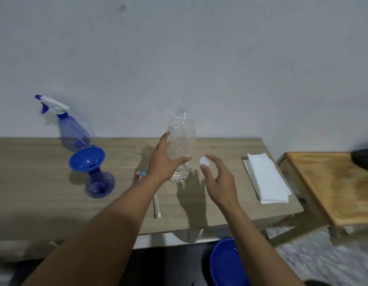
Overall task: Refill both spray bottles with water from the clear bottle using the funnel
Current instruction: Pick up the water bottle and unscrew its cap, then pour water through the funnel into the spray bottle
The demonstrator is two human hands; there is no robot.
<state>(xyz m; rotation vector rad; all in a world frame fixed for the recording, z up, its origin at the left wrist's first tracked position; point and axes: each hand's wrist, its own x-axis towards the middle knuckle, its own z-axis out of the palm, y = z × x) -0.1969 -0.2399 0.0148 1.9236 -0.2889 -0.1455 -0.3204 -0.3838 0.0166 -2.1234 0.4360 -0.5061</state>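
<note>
The clear bottle stands uncapped at the middle of the wooden table, with a little water at its bottom. My left hand grips its lower half. My right hand pinches its white cap just to the right of the bottle. At the left, a blue funnel sits in the neck of an open blue spray bottle. Behind it stands a second blue spray bottle with its white and blue trigger head on.
A loose pink and blue trigger head with its white tube lies by my left wrist. A stack of white paper towels lies at the table's right end. A lower wooden table stands right. A blue bowl sits below the front edge.
</note>
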